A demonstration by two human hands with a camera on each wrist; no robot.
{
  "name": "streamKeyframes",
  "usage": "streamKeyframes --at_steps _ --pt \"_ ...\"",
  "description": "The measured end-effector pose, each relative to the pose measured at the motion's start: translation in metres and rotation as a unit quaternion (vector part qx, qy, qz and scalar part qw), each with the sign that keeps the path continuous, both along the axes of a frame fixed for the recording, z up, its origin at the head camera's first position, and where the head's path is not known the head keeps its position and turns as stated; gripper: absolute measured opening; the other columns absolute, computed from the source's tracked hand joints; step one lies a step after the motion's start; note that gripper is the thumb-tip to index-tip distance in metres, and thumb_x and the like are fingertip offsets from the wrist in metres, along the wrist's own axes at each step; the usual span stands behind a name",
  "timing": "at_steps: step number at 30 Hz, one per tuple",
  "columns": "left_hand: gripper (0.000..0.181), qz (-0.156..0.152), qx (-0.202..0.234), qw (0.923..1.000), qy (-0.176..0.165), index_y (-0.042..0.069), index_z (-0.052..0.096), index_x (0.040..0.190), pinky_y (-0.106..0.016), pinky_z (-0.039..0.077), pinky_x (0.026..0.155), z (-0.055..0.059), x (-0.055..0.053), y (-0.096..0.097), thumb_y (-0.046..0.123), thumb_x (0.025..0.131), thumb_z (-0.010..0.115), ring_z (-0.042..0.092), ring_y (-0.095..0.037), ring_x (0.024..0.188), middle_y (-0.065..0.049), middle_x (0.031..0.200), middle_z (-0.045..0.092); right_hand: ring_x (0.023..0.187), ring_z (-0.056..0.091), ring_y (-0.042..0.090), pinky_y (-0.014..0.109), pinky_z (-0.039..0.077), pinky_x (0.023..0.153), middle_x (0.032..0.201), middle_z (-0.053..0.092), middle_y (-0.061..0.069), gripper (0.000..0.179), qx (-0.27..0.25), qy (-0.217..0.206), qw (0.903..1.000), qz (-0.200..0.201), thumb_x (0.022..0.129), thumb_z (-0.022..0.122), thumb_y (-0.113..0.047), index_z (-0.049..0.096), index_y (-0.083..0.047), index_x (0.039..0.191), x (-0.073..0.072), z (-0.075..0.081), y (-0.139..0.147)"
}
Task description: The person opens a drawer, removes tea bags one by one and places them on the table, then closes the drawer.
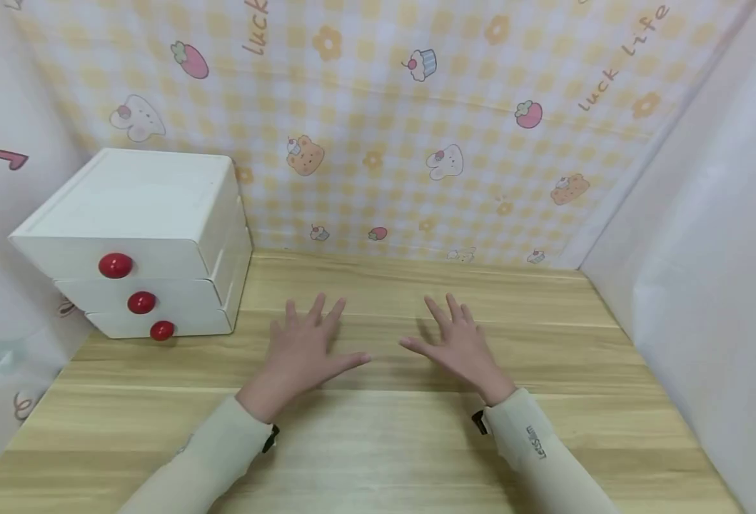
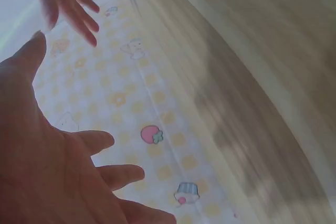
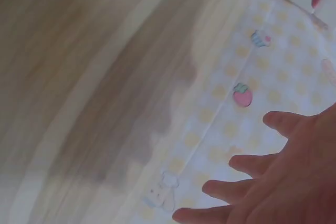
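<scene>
Over the wooden table (image 1: 378, 442), my left hand (image 1: 303, 357) spreads its fingers and holds nothing. My right hand (image 1: 461, 350) hovers to the right of it, fingers also spread and holding nothing. The two thumbs point toward each other with a gap between them. Nearest to the left hand stands a white three-drawer box (image 1: 153, 196), up and to its left, with its drawers closed. A red round knob (image 1: 116, 265) sits on the top drawer, and two more knobs are below it. In the left wrist view the left palm (image 2: 47, 156) shows, with the right hand beyond.
A yellow checked cloth (image 1: 378, 128) with cartoon prints hangs along the table's back edge. White cloth walls (image 1: 712, 235) close in the right and left sides. Each sleeve has a black strap near the cuff.
</scene>
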State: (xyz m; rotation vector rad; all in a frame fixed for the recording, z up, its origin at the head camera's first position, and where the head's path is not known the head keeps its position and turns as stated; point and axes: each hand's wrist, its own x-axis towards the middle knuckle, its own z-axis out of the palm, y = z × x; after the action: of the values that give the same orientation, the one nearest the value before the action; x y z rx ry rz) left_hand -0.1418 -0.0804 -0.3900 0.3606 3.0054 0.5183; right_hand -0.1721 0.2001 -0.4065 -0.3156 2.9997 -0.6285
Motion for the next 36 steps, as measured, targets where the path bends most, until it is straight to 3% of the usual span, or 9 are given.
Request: streamKeyframes --at_steps 5,9,13,17,22,25,28,32,36 --pt "0.1 -0.007 0.03 0.9995 0.0 0.02 0.015 0.164 -0.081 0.018 0.11 -0.004 0.01 -0.023 0.074 0.089 0.055 0.015 -0.063 0.147 -0.021 0.168 0.017 0.154 0.015 0.05 0.077 0.025 0.112 0.171 0.009 0.017 0.092 -0.08 -0.038 0.996 0.011 0.089 0.056 -0.073 0.02 -0.03 0.162 0.0 0.005 -0.01" --pt "0.097 -0.015 0.06 0.998 0.014 0.011 0.012 0.163 -0.075 0.019 0.115 -0.007 0.022 -0.054 0.06 0.094 0.06 0.021 -0.055 0.15 -0.023 0.167 0.018 0.157 0.014 0.04 0.072 0.022 0.117 0.172 0.008 0.008 0.087 -0.155 -0.087 0.984 0.015 0.09 0.054 -0.074 0.017 -0.04 0.16 0.002 0.009 -0.018" --pt "0.094 0.035 0.08 0.996 0.018 0.003 0.012 0.161 -0.071 0.026 0.114 -0.005 0.033 -0.091 0.058 0.098 0.056 0.028 -0.053 0.147 -0.027 0.164 0.022 0.159 0.012 0.033 0.068 0.016 0.122 0.172 0.011 0.004 0.08 -0.205 -0.12 0.9708 0.034 0.093 0.051 -0.071 0.016 -0.043 0.16 0.002 0.013 -0.027" --pt "0.096 0.098 0.094 0.9906 -0.015 -0.003 0.012 0.16 -0.075 0.03 0.108 -0.001 0.041 -0.122 0.064 0.099 0.047 0.028 -0.058 0.143 -0.034 0.161 0.024 0.158 0.015 0.033 0.066 0.017 0.123 0.171 0.014 0.0 0.076 -0.25 -0.149 0.9555 0.049 0.096 0.051 -0.067 0.017 -0.043 0.159 0.001 0.014 -0.036" --pt "0.093 0.123 0.097 0.9867 -0.044 -0.011 0.025 0.153 -0.078 0.035 0.098 -0.002 0.044 -0.154 0.064 0.1 0.044 0.035 -0.062 0.135 -0.041 0.151 0.033 0.156 0.022 0.034 0.07 0.026 0.117 0.17 0.016 -0.001 0.075 -0.281 -0.197 0.9376 0.058 0.097 0.053 -0.063 0.015 -0.045 0.159 0.005 0.008 -0.043" --pt "0.087 0.139 0.11 0.9834 -0.04 -0.018 0.033 0.144 -0.074 0.041 0.09 -0.004 0.042 -0.171 0.058 0.103 0.044 0.044 -0.06 0.123 -0.045 0.14 0.037 0.156 0.024 0.033 0.069 0.028 0.116 0.17 0.017 -0.001 0.074 -0.303 -0.224 0.9242 0.064 0.097 0.055 -0.061 0.016 -0.046 0.158 0.009 0.007 -0.049" --pt "0.083 0.172 0.131 0.9763 -0.013 -0.025 0.033 0.133 -0.062 0.045 0.079 -0.008 0.039 -0.184 0.052 0.103 0.046 0.039 -0.056 0.11 -0.046 0.126 0.035 0.155 0.026 0.032 0.067 0.029 0.118 0.17 0.017 -0.002 0.074 -0.314 -0.24 0.9155 0.073 0.097 0.056 -0.06 0.018 -0.046 0.159 0.01 0.006 -0.056" --pt "0.082 0.224 0.158 0.9614 0.023 -0.027 0.024 0.127 -0.047 0.037 0.073 -0.014 0.038 -0.197 0.048 0.103 0.048 0.028 -0.05 0.106 -0.043 0.119 0.026 0.154 0.028 0.032 0.064 0.028 0.119 0.17 0.018 0.0 0.075 -0.318 -0.252 0.9095 0.092 0.097 0.055 -0.06 0.018 -0.042 0.16 0.011 0.003 -0.068" --pt "0.088 0.282 0.207 0.9366 0.015 -0.024 0.008 0.137 -0.056 0.034 0.085 -0.016 0.035 -0.208 0.046 0.101 0.047 0.023 -0.056 0.115 -0.047 0.131 0.013 0.155 0.027 0.033 0.062 0.026 0.121 0.17 0.018 0.001 0.076 -0.323 -0.265 0.902 0.111 0.099 0.054 -0.058 0.017 -0.037 0.161 0.013 0.002 -0.08"
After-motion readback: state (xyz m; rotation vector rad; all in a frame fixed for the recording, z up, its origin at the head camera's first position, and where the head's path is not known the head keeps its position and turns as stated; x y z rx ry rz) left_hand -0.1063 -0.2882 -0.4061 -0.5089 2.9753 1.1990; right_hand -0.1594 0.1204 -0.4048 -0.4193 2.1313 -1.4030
